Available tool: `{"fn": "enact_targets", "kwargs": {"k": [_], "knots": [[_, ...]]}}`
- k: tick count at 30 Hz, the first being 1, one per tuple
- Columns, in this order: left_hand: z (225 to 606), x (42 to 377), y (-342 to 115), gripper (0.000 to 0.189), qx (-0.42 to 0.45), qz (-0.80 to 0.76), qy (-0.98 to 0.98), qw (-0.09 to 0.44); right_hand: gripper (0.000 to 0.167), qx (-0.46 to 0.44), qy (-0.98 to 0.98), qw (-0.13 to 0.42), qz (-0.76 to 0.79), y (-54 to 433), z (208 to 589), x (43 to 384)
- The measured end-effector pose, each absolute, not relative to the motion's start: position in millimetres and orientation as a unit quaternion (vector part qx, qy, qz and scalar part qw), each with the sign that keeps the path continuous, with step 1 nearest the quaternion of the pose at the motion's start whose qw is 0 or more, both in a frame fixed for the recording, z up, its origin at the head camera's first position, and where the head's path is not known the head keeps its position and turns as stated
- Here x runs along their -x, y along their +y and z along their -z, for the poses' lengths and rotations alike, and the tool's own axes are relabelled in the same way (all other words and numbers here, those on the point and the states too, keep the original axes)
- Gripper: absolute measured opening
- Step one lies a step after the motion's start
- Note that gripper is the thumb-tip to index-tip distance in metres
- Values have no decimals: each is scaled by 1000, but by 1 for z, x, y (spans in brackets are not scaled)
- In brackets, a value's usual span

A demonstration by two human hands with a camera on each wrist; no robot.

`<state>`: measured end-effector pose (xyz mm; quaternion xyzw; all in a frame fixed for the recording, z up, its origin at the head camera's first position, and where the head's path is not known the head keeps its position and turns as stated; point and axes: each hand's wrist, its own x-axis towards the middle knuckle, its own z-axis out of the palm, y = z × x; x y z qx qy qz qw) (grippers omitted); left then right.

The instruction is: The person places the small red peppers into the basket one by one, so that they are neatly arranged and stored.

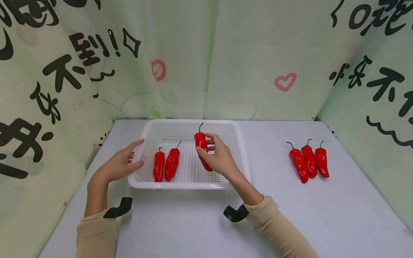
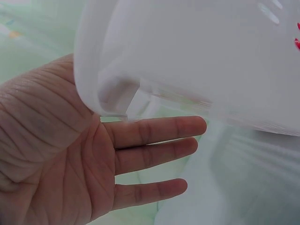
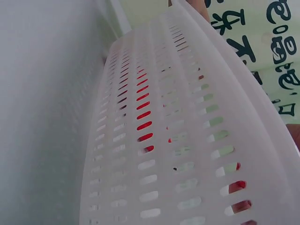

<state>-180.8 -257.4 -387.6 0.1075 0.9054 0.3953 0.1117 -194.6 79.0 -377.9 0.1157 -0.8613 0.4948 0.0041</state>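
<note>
A white perforated plastic basket stands on the table. My right hand pinches a red chili pepper over the basket's right half, its stem pointing up. Two more red peppers, one left and one right, lie side by side in the basket. At the basket's left end is my left hand, with its thumb and index finger at the rim. In the left wrist view that hand's fingers stretch out straight beside the basket wall; its thumb is hidden.
Three red peppers lie close together on the right of the white table. Pale green curtains with black lettering hang behind and at both sides. Through the basket's slots, red shows in the right wrist view.
</note>
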Motion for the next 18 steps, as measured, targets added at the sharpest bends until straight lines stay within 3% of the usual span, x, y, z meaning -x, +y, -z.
{"fn": "enact_targets", "kwargs": {"k": [18], "knots": [[387, 181, -257, 81, -108, -386, 910, 110, 65, -76, -853, -54, -514, 59, 382, 195]]}}
